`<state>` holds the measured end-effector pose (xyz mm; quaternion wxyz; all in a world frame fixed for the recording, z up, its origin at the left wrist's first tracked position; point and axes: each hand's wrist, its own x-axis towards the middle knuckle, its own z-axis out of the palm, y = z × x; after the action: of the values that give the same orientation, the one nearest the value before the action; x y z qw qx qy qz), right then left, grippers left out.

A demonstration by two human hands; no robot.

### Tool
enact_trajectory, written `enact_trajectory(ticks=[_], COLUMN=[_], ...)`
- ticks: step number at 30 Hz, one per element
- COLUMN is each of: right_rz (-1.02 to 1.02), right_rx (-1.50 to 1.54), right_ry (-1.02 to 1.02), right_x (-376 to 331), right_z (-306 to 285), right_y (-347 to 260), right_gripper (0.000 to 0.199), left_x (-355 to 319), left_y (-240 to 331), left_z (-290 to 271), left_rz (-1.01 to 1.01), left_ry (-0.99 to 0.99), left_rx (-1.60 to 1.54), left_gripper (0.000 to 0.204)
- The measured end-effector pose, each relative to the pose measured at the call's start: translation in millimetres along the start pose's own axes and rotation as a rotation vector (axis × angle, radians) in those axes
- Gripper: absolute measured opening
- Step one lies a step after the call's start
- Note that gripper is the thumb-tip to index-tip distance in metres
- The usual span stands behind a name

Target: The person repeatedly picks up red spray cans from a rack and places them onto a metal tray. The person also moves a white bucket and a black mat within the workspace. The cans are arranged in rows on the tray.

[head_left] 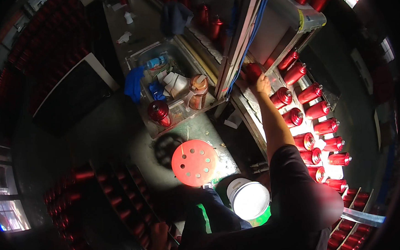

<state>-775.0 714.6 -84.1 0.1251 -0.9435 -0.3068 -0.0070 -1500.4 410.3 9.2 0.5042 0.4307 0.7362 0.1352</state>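
My right arm reaches away to the upper right. My right hand [262, 84] is closed on the side of a glossy red canister [253, 72], which stands at the dark end of a row, partly in shadow. Beside it, red canisters [281, 97] with silver-tipped tops lie in two rows on a brightly lit rack [293, 133]. Low at the left, my left hand [159, 231] hangs in the dark next to a rack of red canisters [140, 227]. Its fingers are too dim to make out, and so is anything they may touch.
A round red plate [194, 163] with several holes stands before me, with a white bucket [249, 199] to its right. Ahead, a clear tray [177, 119] holds a brown bottle [198, 89] and a red canister [159, 113]. A post [240, 42] with blue cables rises beside my reaching arm.
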Motion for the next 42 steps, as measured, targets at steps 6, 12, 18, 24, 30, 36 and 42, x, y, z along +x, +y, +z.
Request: enact_trajectory(ticks=[6,12,18,24,30,36,42], right_rz=[0.15,0.19,0.371,0.375,0.4,0.332,0.247], right_rx=[-0.28,-0.271,0.182,1.648,2.083,2.073,2.15], right_ry=[-0.129,-0.217,-0.195,-0.712,-1.507,-1.693,-1.933], right_x=[27.9,17.5,-48.5,-213.1,-353.7,-430.9,-473.0], right_z=[20.9,4.5,-13.3,-106.0,-164.5,-203.6,-206.9], right_y=[4.6,16.5,13.4,41.2,0.6,-63.8,-94.8], right_gripper=[0.1,0.116,0.091,0.052,0.107,0.122,0.117], left_x=[18.4,37.5,77.2,55.8,54.8,20.5,-3.7], left_y=[27.3,16.7,14.0,135.9,225.4,286.7,265.5], left_z=[13.5,26.7,28.3,53.0,79.8,53.8,5.5], left_rz=[0.011,0.081,0.252,0.202,0.307,0.264,0.29], left_ry=[-0.055,-0.074,-0.131,-0.3,-0.62,-1.004,-0.916], left_rx=[0.093,0.146,0.279,0.041,-0.326,-0.574,-0.594], left_gripper=[0.028,0.028,0.027,0.028,0.03,0.064,0.076])
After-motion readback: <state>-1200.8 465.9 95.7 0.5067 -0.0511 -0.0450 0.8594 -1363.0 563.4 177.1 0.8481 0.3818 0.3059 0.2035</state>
